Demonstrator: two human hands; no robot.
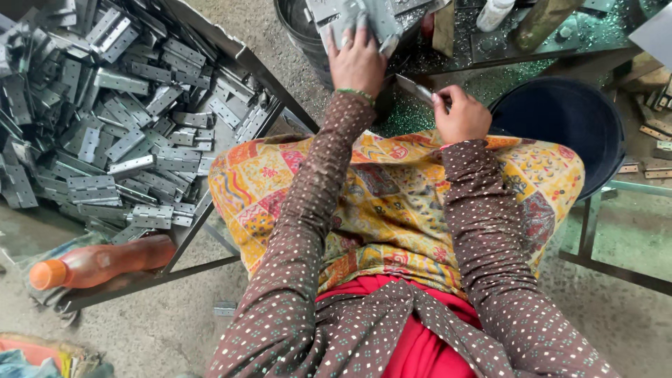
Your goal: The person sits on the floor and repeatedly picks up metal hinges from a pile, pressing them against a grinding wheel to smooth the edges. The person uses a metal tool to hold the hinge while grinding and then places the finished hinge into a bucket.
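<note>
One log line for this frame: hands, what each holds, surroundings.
left hand: on metal plates | right hand: holds metal hinge piece | hinge pile in tray at person's left | dark bucket at right

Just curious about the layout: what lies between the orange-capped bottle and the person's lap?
In the head view, only the slanted metal edge of the tray of grey hinges lies between the bottle and the lap.
</note>
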